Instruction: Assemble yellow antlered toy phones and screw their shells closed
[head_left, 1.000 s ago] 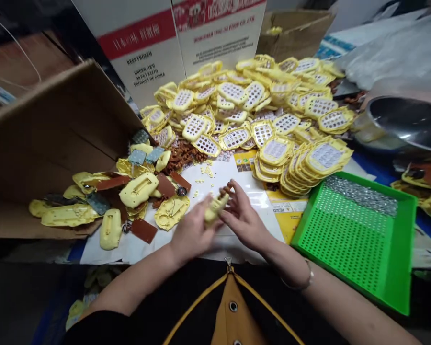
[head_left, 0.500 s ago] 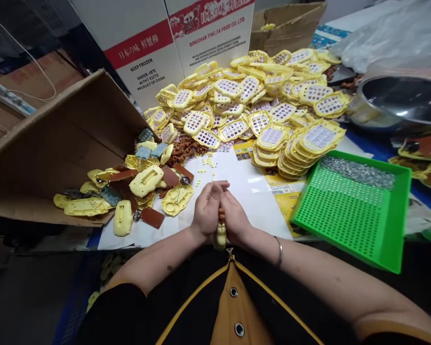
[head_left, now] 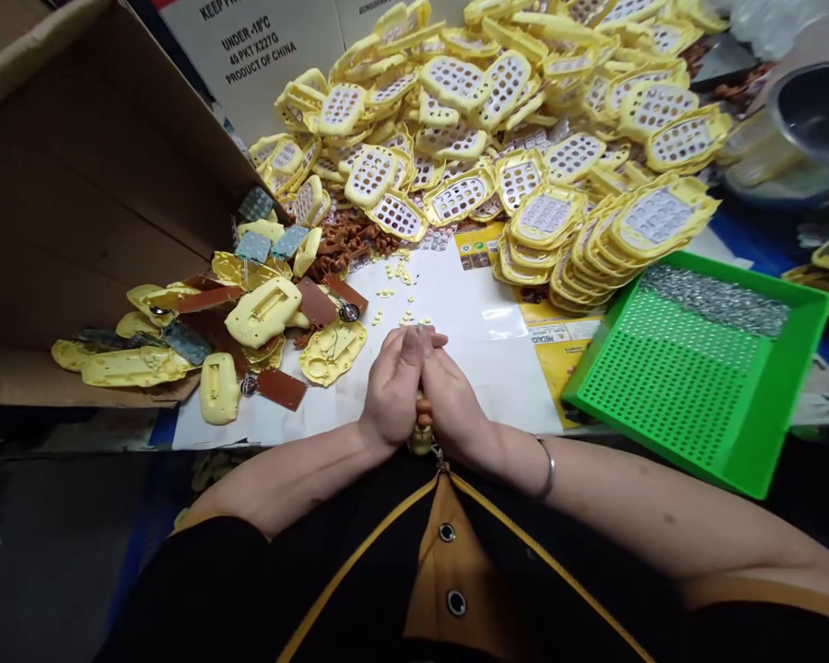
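Note:
My left hand (head_left: 389, 391) and my right hand (head_left: 456, 391) are pressed together at the table's front edge, close to my body. Clasped between the palms is a yellow plastic toy casing (head_left: 421, 440) with brown rounded parts showing; most of it is hidden. Small yellow pieces (head_left: 399, 272) lie scattered on the white sheet just beyond my fingertips. To the left of my hands rest a yellow casing half (head_left: 332, 352) with thin wires and a brown circuit board (head_left: 281, 389).
A large pile of yellow casings with holed fronts (head_left: 456, 83) fills the back. Stacked casings (head_left: 663, 216) stand right of centre. A green perforated tray (head_left: 683, 368) holds small metal parts, probably screws. At left a cardboard box (head_left: 89, 184) lies open; a metal bowl (head_left: 801, 129) sits at right.
My view has tipped downward and closer, so the table things appear higher. Both hands stay clasped around the yellow casing, of which less now shows below the palms.

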Available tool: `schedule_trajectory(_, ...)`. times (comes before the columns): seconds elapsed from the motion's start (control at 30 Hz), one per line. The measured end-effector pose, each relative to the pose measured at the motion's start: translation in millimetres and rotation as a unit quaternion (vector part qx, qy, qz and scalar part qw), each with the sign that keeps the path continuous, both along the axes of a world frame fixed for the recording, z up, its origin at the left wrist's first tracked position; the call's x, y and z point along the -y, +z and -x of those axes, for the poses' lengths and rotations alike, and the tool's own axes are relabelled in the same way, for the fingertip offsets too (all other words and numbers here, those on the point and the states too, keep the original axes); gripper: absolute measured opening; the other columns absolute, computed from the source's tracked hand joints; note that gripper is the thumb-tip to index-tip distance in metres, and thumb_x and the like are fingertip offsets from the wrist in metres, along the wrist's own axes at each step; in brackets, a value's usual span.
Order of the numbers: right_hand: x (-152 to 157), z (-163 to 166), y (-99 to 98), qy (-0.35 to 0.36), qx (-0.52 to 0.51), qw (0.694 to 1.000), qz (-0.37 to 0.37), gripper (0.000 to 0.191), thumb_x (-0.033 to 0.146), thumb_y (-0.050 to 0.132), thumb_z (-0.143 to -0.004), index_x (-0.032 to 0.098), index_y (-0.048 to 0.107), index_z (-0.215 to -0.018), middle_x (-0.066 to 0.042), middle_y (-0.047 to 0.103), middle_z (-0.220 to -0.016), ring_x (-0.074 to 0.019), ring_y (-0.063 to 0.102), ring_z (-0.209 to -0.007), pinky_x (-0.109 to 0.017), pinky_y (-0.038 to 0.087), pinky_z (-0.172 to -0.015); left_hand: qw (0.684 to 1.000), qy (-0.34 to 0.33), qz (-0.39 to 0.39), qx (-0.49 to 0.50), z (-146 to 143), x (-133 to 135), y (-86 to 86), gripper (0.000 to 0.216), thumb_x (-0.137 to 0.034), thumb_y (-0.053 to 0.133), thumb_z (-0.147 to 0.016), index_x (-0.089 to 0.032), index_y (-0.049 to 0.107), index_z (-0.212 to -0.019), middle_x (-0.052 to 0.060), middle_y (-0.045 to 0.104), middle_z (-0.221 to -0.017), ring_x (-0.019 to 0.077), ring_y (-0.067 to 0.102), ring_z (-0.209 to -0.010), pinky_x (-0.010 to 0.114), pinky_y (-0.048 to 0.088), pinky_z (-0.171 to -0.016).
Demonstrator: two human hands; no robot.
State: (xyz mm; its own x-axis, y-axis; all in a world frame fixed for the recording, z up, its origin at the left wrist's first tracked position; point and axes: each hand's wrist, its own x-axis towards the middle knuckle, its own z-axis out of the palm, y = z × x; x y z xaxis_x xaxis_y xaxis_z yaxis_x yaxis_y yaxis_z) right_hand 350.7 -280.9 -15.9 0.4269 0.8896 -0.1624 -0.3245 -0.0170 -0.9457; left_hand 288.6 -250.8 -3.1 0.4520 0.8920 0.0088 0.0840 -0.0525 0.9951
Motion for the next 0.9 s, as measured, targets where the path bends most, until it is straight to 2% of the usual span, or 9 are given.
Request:
schedule_trajectory(0.2, 4.7, 3.3, -2.5, -0.018, 0.048, 0.998, -0.021, 0.037, 0.045, 0.034, -0.095, 0.019, 0.060, -0.088, -0.006, 0.066, -0.083, -0.0181, 0.065, -0.087, -0.032, 0.056, -0.080, 0.999, 0.023, -0.043, 0.022, 0.0, 7.6, -0.4, 0.052, -0.054, 0.031, -0.094, -0.019, 0.068, -0.085, 0.010, 0.065, -0.106, 0.0191, 0.060, -0.106, 0.037, 0.045, -0.100)
schedule_trajectory(0.33, 2.4, 5.5, 0.6, -0.042, 0.049, 0.998, -0.023, 0.035, 0.049, 0.038, -0.093, 0.021, 0.058, -0.086, -0.005, 0.064, -0.080, -0.0171, 0.064, -0.083, -0.031, 0.055, -0.077, 0.998, 0.015, -0.050, 0.020, -2.4, 3.1, 0.8, 0.050, -0.054, 0.033, -0.094, -0.020, 0.068, -0.085, 0.008, 0.066, -0.105, 0.0199, 0.060, -0.106, 0.038, 0.045, -0.101)
schedule_trajectory(0.5, -15.9, -4.0, -8.7, -0.046, -0.042, 0.997, 0.038, 0.045, 0.064, 0.042, -0.085, 0.022, 0.052, -0.076, 0.002, 0.052, -0.061, -0.0117, 0.052, -0.052, -0.025, 0.045, -0.049, 0.999, 0.010, 0.023, 0.025, 6.1, -14.7, -14.5, 0.061, -0.063, 0.026, -0.091, -0.020, 0.055, -0.122, 0.011, 0.061, -0.126, 0.0234, 0.055, -0.120, 0.040, 0.045, -0.102)
schedule_trajectory(0.53, -20.5, -7.7, -14.0, -0.063, -0.064, 0.994, 0.055, 0.049, 0.068, 0.040, -0.084, 0.022, 0.050, -0.073, 0.003, 0.048, -0.057, -0.0111, 0.048, -0.047, -0.025, 0.042, -0.045, 1.000, -0.006, -0.003, 0.010, 10.7, -17.5, -18.4, 0.064, -0.065, 0.027, -0.090, -0.020, 0.050, -0.129, 0.012, 0.054, -0.135, 0.0245, 0.050, -0.127, 0.041, 0.043, -0.104)
schedule_trajectory(0.6, -28.2, -15.5, -26.7, -0.109, -0.087, 0.988, 0.071, 0.055, 0.075, 0.036, -0.080, 0.023, 0.046, -0.068, 0.005, 0.041, -0.052, -0.0113, 0.044, -0.043, -0.026, 0.039, -0.042, 0.988, -0.093, -0.096, -0.083, 21.0, -20.6, -23.9, 0.074, -0.065, 0.053, -0.080, -0.018, 0.043, -0.136, 0.016, 0.042, -0.146, 0.0301, 0.040, -0.135, 0.046, 0.037, -0.109)
schedule_trajectory(0.67, -30.8, -22.7, -39.2, -0.126, -0.087, 0.986, 0.063, 0.057, 0.078, 0.035, -0.078, 0.023, 0.042, -0.065, 0.004, 0.042, -0.052, -0.0129, 0.047, -0.047, -0.028, 0.043, -0.048, 0.960, -0.173, -0.153, -0.157, 30.5, -21.3, -24.8, 0.071, -0.053, 0.063, -0.077, -0.017, 0.046, -0.135, 0.018, 0.045, -0.144, 0.0312, 0.043, -0.133, 0.047, 0.038, -0.108)
schedule_trajectory(0.73, -26.1, -30.0, -47.9, -0.122, -0.072, 0.989, 0.047, 0.057, 0.077, 0.035, -0.079, 0.022, 0.045, -0.067, 0.001, 0.050, -0.059, -0.0146, 0.054, -0.056, -0.031, 0.049, -0.058, 0.944, -0.192, -0.178, -0.199, 38.1, -22.6, -20.9, 0.055, -0.040, 0.059, -0.083, -0.017, 0.050, -0.132, 0.016, 0.056, -0.135, 0.0282, 0.053, -0.124, 0.045, 0.043, -0.104)
schedule_trajectory(0.8, -14.7, -39.0, -51.4, -0.110, -0.023, 0.994, 0.018, 0.052, 0.070, 0.038, -0.083, 0.021, 0.055, -0.081, -0.004, 0.061, -0.080, -0.0160, 0.060, -0.073, -0.033, 0.052, -0.071, 0.937, -0.172, -0.192, -0.238, 44.8, -25.9, -14.4, 0.043, -0.032, 0.052, -0.087, -0.018, 0.053, -0.128, 0.012, 0.064, -0.125, 0.0257, 0.061, -0.114, 0.043, 0.048, -0.097)
schedule_trajectory(0.9, 7.2, -54.1, -48.3, -0.027, 0.163, 0.984, -0.073, 0.046, 0.054, 0.060, -0.082, 0.024, 0.054, -0.116, -0.009, 0.059, -0.118, -0.0186, 0.060, -0.102, -0.037, 0.049, -0.088, 0.903, -0.172, -0.221, -0.325, 52.7, -32.3, -6.4, 0.040, -0.027, 0.051, -0.085, -0.020, 0.055, -0.124, 0.010, 0.066, -0.121, 0.0270, 0.063, -0.109, 0.044, 0.051, -0.090)
